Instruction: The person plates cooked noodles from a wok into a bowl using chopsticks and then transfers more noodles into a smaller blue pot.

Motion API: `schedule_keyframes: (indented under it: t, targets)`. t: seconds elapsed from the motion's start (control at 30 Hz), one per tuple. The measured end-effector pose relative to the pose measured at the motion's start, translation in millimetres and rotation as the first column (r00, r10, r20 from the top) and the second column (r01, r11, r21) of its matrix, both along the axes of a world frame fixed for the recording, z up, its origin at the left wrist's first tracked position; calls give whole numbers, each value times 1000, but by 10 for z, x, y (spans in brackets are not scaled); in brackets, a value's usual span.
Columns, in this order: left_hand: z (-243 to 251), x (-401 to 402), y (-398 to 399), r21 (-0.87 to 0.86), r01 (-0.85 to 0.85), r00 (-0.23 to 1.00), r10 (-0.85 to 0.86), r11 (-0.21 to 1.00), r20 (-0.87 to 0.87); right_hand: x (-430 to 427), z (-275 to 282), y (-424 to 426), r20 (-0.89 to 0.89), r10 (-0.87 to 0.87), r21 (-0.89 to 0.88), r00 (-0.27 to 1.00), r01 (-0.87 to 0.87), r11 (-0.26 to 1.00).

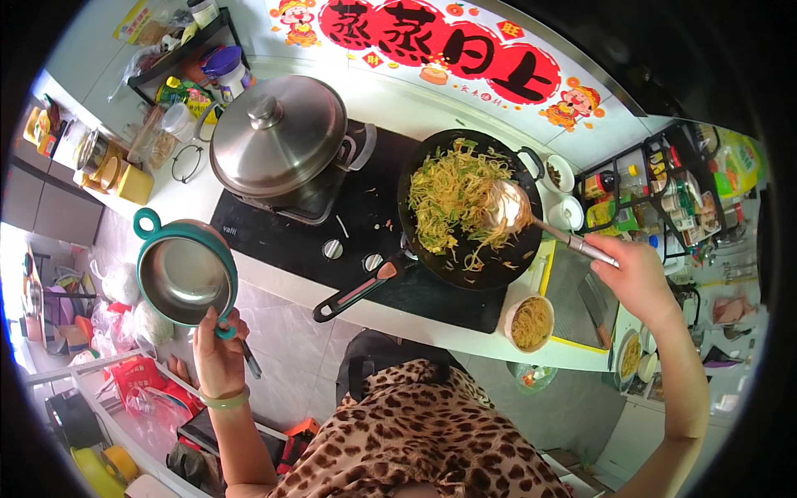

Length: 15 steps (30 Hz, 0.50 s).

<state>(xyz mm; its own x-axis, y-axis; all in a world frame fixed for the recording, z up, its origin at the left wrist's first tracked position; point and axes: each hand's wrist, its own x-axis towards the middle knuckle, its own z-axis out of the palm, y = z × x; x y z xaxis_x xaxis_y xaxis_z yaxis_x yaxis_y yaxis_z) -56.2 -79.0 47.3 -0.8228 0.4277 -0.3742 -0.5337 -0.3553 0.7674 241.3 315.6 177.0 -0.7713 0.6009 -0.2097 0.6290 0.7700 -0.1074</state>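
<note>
My left hand (pixel 218 348) grips a steel bowl with a teal rim and two loop handles (pixel 185 274) by its lower loop. The bowl is tilted and looks bare inside. A dark, thin handle (pixel 250 361) sticks out beside the same hand; what it belongs to is hidden. My right hand (pixel 632 280) is closed around the metal handle of a cooking turner (pixel 576 243). Its shiny head rests against fried noodles with green vegetable strips (pixel 457 193) in a black wok (pixel 498 271). The wok stands on the right burner, its long handle pointing down and left.
A large lidded steel pot (pixel 280 143) covers the left burner of the black gas hob (pixel 274 230). Right of the wok are a bowl of noodles (pixel 529 322), a cutting board (pixel 570 289) with a knife (pixel 594 311), small white bowls (pixel 565 213) and a seasoning rack (pixel 654 187).
</note>
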Motion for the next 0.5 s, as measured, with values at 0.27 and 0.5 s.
schedule_keyframes:
  t: [0.27, 0.5]
  targets:
    - [86, 25, -77, -38, -3, 998, 1, 999, -65, -620, -190, 12, 40, 266, 296, 963, -266, 918]
    - [97, 13, -41, -90, -16, 998, 10, 996, -66, -672, -531, 185, 41, 410, 225, 911, -409, 885]
